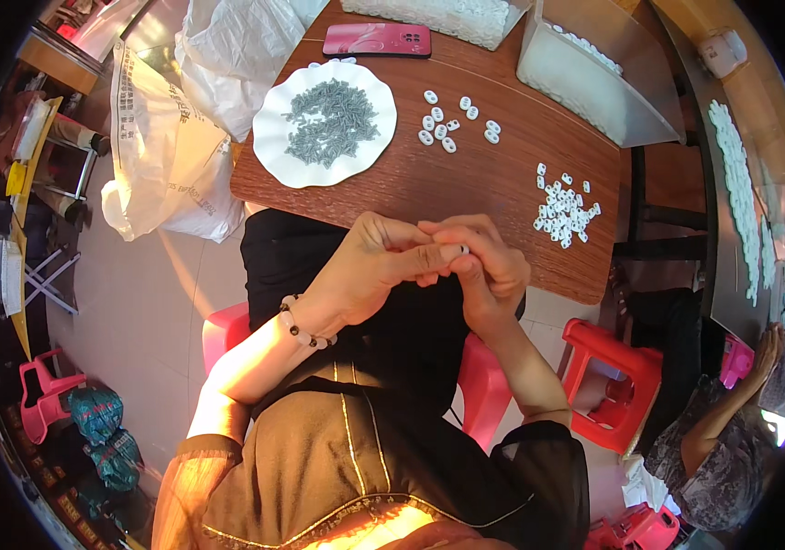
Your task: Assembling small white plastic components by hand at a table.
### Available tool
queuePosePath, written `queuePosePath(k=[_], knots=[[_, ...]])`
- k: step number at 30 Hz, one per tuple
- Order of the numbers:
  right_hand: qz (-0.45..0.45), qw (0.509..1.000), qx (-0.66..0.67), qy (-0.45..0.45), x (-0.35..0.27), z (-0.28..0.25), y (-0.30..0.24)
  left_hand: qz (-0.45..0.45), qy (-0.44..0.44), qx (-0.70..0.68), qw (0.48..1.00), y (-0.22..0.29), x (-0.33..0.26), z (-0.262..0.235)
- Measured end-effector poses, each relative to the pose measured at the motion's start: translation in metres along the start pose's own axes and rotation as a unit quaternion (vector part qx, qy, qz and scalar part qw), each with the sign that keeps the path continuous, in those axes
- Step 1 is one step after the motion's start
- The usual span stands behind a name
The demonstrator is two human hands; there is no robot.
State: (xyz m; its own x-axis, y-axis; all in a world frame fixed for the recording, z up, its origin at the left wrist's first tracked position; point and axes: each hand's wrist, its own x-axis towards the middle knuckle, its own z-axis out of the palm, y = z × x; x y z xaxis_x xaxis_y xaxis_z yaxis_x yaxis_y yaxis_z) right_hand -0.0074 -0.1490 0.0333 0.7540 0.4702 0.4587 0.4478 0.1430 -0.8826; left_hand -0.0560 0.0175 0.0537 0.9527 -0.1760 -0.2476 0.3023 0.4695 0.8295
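Note:
My left hand (376,263) and my right hand (493,273) meet in front of my lap at the table's near edge. Both are closed, thumbs and fingertips pinched together around a small white piece (463,248) with a dark spot, mostly hidden by the fingers. Beyond them on the table lie several white oval two-holed pieces (448,144), some in pairs. A heap of smaller white two-holed blocks (561,216) sits to the right. At the left, a white scalloped plate (269,151) bears a pile of small grey screw-like pins (333,115).
The brown wooden table (493,197) carries a pink phone (377,39) and clear bins (567,87) of white pieces at the back. Plastic bags (168,151) stand at its left. A red stool (614,385) is at right, near another person (718,449) working at a side table.

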Motion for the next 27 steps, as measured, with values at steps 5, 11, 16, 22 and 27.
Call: queuePosePath(k=[5, 11, 16, 22, 27], knots=[[0.093, 0.983, 0.152, -0.037, 0.011, -0.008, 0.024, 0.006, 0.033, -0.009, 0.999, -0.004, 0.021, -0.006], [0.079, 0.981, 0.16, -0.069, 0.016, -0.018, 0.036, 0.025, 0.039, -0.008, 0.999, -0.008, 0.033, -0.007], [0.096, 0.978, 0.177, -0.057, 0.018, -0.02, 0.042, 0.058, 0.044, 0.006, 0.997, -0.01, 0.041, -0.005], [0.106, 0.977, 0.185, -0.031, 0.02, -0.022, 0.044, 0.092, 0.04, 0.014, 0.995, -0.009, 0.049, -0.005], [0.113, 0.975, 0.192, -0.01, 0.022, -0.02, 0.044, 0.084, 0.017, 0.004, 0.996, -0.013, 0.055, -0.011]])
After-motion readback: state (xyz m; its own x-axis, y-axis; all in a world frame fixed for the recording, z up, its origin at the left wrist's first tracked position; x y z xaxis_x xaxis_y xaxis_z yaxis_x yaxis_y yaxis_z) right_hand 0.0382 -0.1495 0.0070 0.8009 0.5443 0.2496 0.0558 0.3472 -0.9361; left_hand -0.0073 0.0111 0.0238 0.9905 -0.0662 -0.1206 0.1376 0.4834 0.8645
